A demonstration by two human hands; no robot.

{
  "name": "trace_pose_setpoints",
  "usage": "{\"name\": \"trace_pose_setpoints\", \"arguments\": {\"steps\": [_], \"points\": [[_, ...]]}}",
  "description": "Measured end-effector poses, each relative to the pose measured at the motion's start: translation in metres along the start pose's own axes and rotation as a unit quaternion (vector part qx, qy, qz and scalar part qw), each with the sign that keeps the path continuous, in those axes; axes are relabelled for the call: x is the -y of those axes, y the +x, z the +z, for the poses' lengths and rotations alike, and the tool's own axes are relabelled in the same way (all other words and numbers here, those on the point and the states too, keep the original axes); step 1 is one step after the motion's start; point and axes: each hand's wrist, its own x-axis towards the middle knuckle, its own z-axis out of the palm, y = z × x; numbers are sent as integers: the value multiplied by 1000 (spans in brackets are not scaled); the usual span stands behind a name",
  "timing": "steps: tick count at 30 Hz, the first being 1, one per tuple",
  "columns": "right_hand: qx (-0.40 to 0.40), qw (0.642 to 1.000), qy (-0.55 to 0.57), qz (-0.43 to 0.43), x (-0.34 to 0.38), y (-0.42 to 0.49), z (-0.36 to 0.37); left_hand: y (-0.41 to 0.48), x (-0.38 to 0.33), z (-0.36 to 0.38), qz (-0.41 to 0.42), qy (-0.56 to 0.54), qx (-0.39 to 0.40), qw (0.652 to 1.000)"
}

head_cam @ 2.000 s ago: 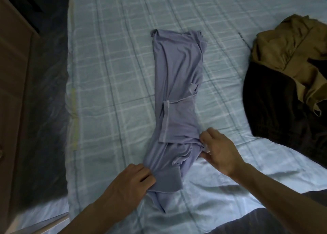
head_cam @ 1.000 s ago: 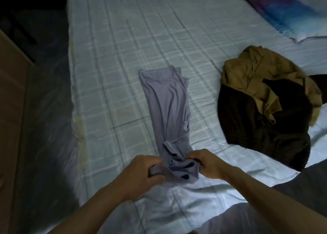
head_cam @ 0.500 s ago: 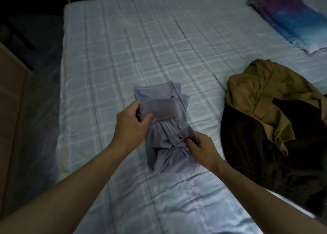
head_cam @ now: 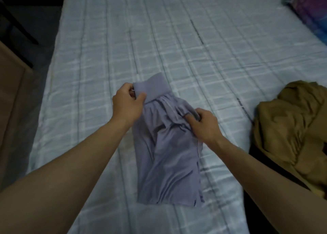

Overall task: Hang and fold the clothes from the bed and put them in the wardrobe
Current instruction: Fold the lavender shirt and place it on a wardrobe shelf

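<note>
Head view looks down on a lilac garment (head_cam: 168, 156) lying folded over on a bed (head_cam: 177, 44) covered by a pale blue checked sheet, roughly in the middle of the near half of the mattress. The left hand (head_cam: 128, 103) grips the ribbed band at the garment's far end, the thumb on top of the cloth and the other fingers curled round its left corner, so that the band stands slightly raised from the sheet. The right hand (head_cam: 203, 122) sits on the garment's right edge, a little nearer than the left, its fingers bent and pinching a gathered fold of the cloth between thumb and forefinger. Between the two hands the fabric bunches into pleats; below them it lies flatter, its near end a straight fold on the sheet. Well apart to the right a brown garment (head_cam: 292, 127) lies crumpled on a dark one (head_cam: 254, 156). A purple and blue pillow (head_cam: 311, 12) rests at the far right corner.
</note>
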Motion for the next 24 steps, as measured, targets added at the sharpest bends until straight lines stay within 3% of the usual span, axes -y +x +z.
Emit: {"name": "trace_pose_setpoints", "arguments": {"steps": [3,6,9,12,18,24], "points": [[-12,998,5,66,-13,24,11,5,31,22,-77,47,-11,996],[18,995,-35,93,-38,9,20,-28,64,34,-64,64,73,993],[-4,997,-40,72,-57,-20,24,-61,87,38,-65,81,133,986],[13,990,9,142,-57,-41,24,-79,90,44,-61,96,161,980],[24,988,-12,153,-60,-43,33,-68,78,63,-105,112,170,973],[31,972,176,150,-52,-42,34,-90,68,60,-44,26,109,993]]}}
